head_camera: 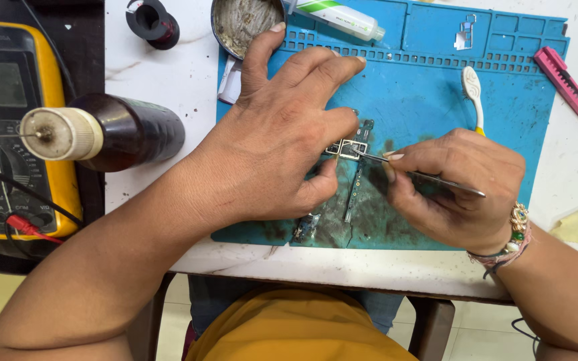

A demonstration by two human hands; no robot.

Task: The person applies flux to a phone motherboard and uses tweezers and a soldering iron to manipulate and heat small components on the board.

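We note a narrow green circuit board lying on the stained blue rubber mat. Our left hand, fingers spread, pins it flat. Our right hand pinches slim metal tweezers, tips touching the board.

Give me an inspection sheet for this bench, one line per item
Surface: blue work mat, stained dark near the front edge.
Job's things: small circuit board, tweezers tip on it.
Clutter: toothbrush, tube, round tin, brown bottle, pink tool.
Grippers: left hand pins the board; right hand holds the tweezers.
Cables: multimeter leads.
Surroundings: tiled floor.
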